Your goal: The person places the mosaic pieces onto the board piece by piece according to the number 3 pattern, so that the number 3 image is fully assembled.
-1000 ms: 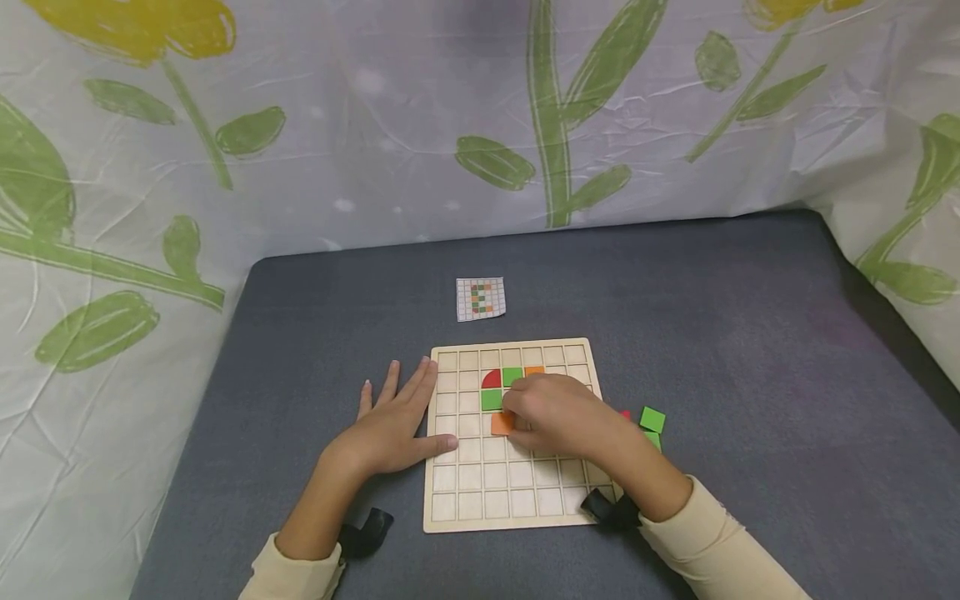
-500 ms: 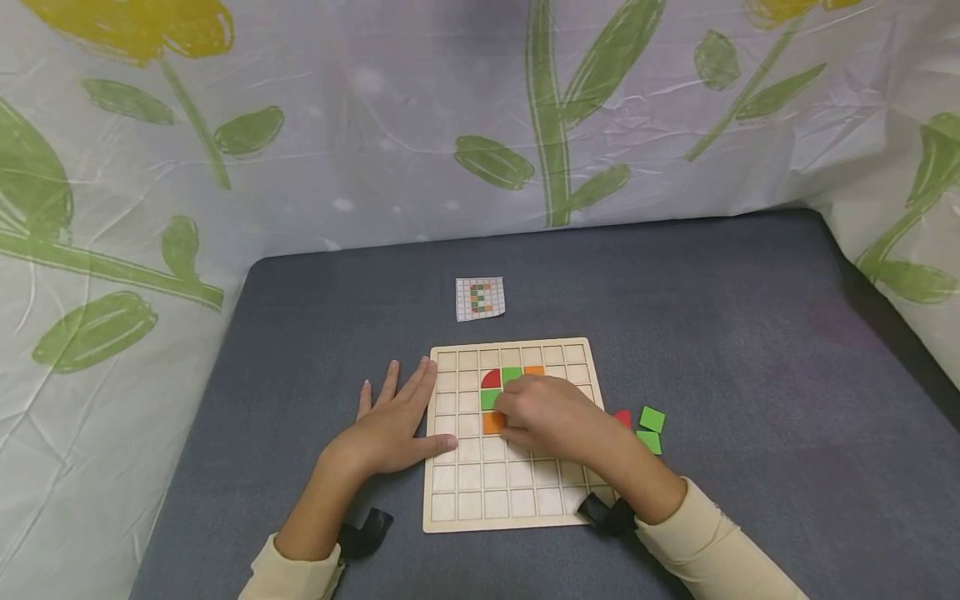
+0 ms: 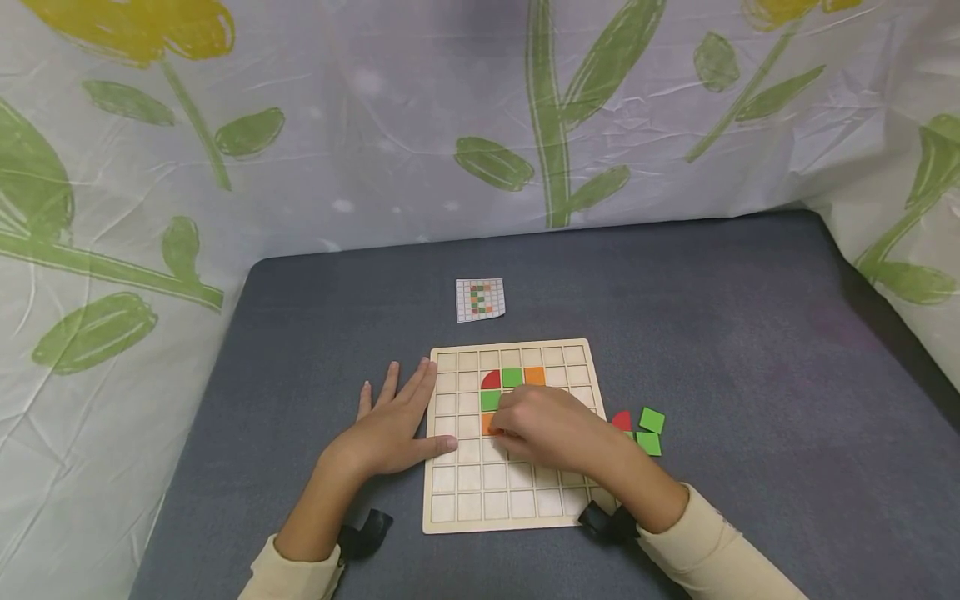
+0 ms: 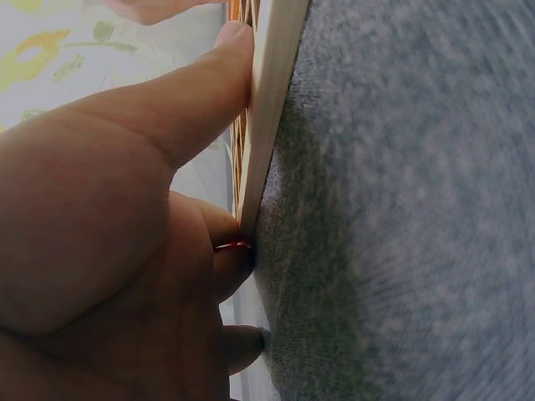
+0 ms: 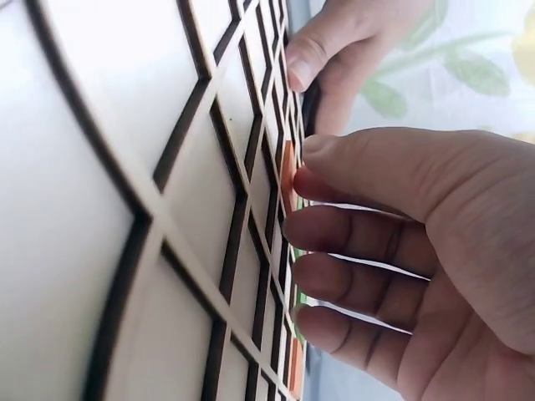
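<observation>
A pale wooden grid board (image 3: 457,479) lies on the dark table. My left hand (image 3: 384,433) is spread at its left side, the thumb on the rim and the fingertips by the edge. Over the middle of the board, my right hand (image 3: 551,423) has its thumb and index finger at an orange square tile (image 5: 287,180), which they pinch at its edge, low in its cell. Above that tile sit a green square tile (image 3: 491,401) and a red quarter-round tile (image 3: 491,380). Another green tile (image 3: 512,377) and orange tile (image 3: 535,376) continue the top row. My right hand covers the cells beneath it.
Right of the board lie loose tiles: a red one (image 3: 622,421), a green square (image 3: 652,420) and another green square (image 3: 648,443), with one more partly hidden by the forearm. A small printed grid card (image 3: 481,300) lies beyond the board. A flower-painted sheet (image 3: 375,150) hangs behind the table.
The orange tile has shifted left into the cell below the green one. My right hand has followed it slightly left and down, uncovering the upper orange tile. My left hand stays put.
</observation>
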{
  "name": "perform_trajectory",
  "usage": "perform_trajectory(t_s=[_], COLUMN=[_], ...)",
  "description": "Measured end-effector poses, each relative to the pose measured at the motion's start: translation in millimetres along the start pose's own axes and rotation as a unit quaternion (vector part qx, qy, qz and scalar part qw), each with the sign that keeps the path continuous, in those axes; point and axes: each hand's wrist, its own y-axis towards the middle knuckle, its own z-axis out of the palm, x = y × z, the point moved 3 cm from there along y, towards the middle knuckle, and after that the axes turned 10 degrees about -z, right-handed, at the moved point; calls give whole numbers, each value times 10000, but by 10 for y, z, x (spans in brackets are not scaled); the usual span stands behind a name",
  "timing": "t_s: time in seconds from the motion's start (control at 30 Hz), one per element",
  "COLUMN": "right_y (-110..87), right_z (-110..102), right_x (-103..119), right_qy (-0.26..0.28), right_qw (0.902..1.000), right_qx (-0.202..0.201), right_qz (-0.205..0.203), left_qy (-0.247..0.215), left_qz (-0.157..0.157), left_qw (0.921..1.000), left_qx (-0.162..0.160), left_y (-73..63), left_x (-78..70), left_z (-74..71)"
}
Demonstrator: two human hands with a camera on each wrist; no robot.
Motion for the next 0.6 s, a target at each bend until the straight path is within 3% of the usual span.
perform_trajectory(t_s=[0.4, 0.6], right_y=[-197, -332], right_z=[-11, -78], right_x=[20, -13], right_qy=[-46, -15], right_qw=[10000, 9995], right_qx=[54, -316], right_qz=[66, -98], left_qy=[-56, -30], left_qz=[33, 39], left_qw=[10000, 10000], left_qx=[21, -3], left_y=[-19, -24], left_x=[7, -6], left_z=[-6, -17])
